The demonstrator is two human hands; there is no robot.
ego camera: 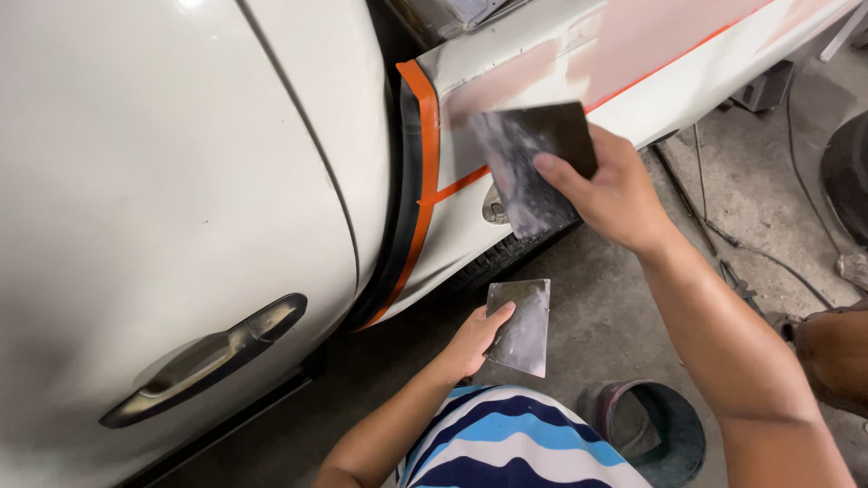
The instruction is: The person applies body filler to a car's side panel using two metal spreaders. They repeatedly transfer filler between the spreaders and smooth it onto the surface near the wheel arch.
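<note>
Right hand: raised at upper centre, thumb and fingers clamped on a dark flexible spreader; blade face smeared with grey-white filler, pressed flat against the car body.
Left hand: low, near centre, well apart from the right; thumb on top and fingers beneath a thin metal plate, gripped at its left edge and held level over the floor.
Metal plate: film of pale filler across its face; no fresh heap discernible.
Work surface: white fender panel to the right of the door gap, carrying a pinkish filled patch running far and right.
Masking: orange tape along the panel edge by the door gap, with a branch running right beneath the patch.
Step in hand (judgement): filler being spread or skimmed at the left end of the patch, close to the tape corner.
Next move (judgement): calls for steady blade pressure and a shallow blade angle, stroke kept inside the taped border; plate kept near for reloading or wiping the blade.
Surroundings: white door with dark door handle at left; tyre tread under the fender; concrete floor with a round dark container near right; cables far right.
</note>
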